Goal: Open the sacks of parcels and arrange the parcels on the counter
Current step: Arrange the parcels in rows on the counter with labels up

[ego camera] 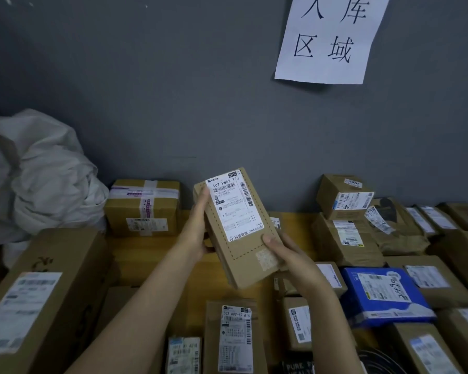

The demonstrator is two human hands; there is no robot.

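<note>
Gripping a cardboard parcel (238, 228), both hands' fingers (268, 240) mostly hidden behind.

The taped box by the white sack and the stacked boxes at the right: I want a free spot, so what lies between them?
In the head view, between the taped box and the stacked boxes mostly bare counter shows, though the held parcel hides part of it.
</note>
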